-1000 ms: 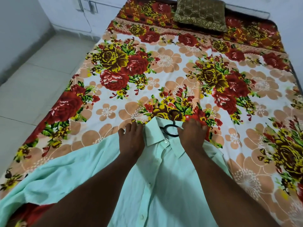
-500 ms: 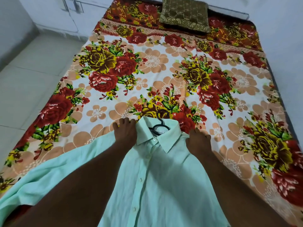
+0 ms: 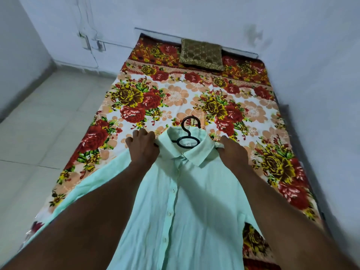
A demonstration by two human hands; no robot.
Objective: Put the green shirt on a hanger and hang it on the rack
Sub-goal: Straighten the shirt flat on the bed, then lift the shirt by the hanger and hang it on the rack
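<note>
The pale green shirt (image 3: 175, 207) is buttoned down the front, collar pointing away from me, over a floral bed (image 3: 175, 98). A black hanger (image 3: 188, 133) sits inside it; its hook and neck loop stick out of the collar. My left hand (image 3: 143, 148) grips the shirt's left shoulder beside the collar. My right hand (image 3: 230, 151) pinches bunched cloth at the right shoulder. The shirt looks raised at the shoulders. Its left sleeve trails across the bed toward the lower left. No rack is in view.
A brown patterned cushion (image 3: 201, 54) lies at the head of the bed against the white wall (image 3: 194, 14). Tiled floor (image 3: 39, 123) runs along the left of the bed. A wall (image 3: 321, 94) stands close on the right.
Both hands have gone from pressing flat by the collar to gripping the shoulders. The shirt and hanger have risen off the bed, and my view has tilted up to show the far wall.
</note>
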